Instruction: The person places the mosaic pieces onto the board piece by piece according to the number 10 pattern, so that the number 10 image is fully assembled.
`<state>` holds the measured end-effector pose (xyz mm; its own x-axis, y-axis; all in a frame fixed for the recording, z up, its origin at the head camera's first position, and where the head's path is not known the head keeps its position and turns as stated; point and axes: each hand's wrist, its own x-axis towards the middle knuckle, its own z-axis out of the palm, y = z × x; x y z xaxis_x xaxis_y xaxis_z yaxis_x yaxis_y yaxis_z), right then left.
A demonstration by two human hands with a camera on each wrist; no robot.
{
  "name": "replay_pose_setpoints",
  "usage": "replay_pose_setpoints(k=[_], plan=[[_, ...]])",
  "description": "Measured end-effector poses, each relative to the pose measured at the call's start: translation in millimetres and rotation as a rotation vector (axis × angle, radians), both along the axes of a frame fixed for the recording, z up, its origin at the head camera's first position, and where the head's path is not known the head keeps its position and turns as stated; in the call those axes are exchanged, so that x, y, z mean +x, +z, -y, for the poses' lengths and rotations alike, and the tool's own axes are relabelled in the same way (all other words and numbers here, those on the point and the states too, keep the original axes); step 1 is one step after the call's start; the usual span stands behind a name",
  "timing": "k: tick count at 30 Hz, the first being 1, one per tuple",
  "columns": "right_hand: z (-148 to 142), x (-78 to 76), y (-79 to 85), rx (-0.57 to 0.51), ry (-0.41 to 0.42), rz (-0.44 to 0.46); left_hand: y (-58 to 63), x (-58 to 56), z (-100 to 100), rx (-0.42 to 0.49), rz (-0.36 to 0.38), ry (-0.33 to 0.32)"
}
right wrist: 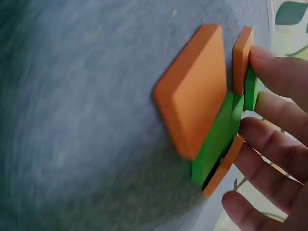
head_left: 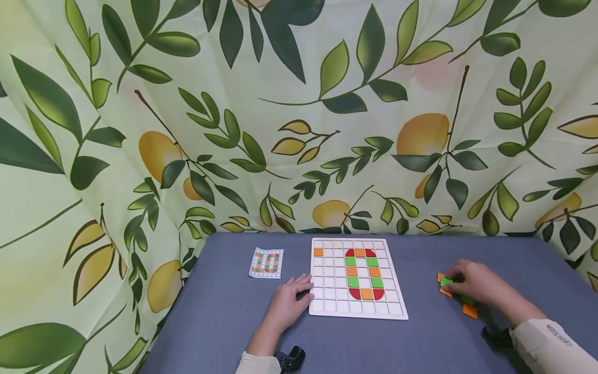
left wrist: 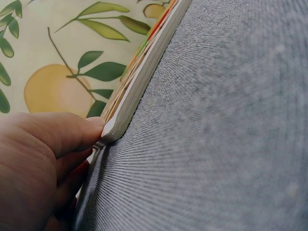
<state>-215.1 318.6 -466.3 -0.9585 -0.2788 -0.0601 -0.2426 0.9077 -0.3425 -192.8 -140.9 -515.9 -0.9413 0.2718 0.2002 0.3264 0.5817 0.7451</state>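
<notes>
A white grid board point(head_left: 327, 309) lies on the table, bearing a ring of red rounded, orange and green tiles. One lone orange tile point(head_left: 318, 252) sits in its top left cell. My left hand point(head_left: 286, 304) rests at the board's left edge, and its thumb point(left wrist: 72, 132) touches the edge near a corner. To the right of the board, my right hand point(head_left: 476, 283) pinches a green tile point(right wrist: 251, 89) between thumb and index finger. Around it lie loose tiles, among them an orange tile point(right wrist: 199, 91) overlapping another green tile point(right wrist: 219, 137).
A small paper card point(head_left: 266, 263) printed with a coloured grid pattern lies left of the board. Blue-grey cloth covers the table point(head_left: 210, 311). Behind it hangs a leaf-and-lemon patterned curtain point(head_left: 299, 104).
</notes>
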Motion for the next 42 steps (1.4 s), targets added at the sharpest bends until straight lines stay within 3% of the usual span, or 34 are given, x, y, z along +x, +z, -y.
replay_pose_setpoints(k=[5,10,17,23,31,42], plan=[[21.5,-5.5,2.4,0.016,0.003,-0.096,2.0,-0.8,1.0,-0.01,-0.016,-0.001],[69.9,-19.4,12.0,-0.02,0.023,-0.184,2.1,-2.0,2.9,-0.012,0.015,0.009],[157.7,-51.6,20.2,-0.053,0.147,-0.17,1.8,-0.5,3.3,-0.005,0.016,0.005],[212.3,-75.8,12.7,-0.017,0.204,-0.155,1.3,1.7,-0.9,-0.011,-0.004,-0.004],[244.1,-94.2,-3.7,0.019,0.166,-0.106,-0.3,0.9,-2.6,-0.004,-0.03,-0.011],[255.1,-99.8,-8.5,-0.007,0.117,-0.089,0.6,0.8,-1.2,-0.007,0.01,0.003]])
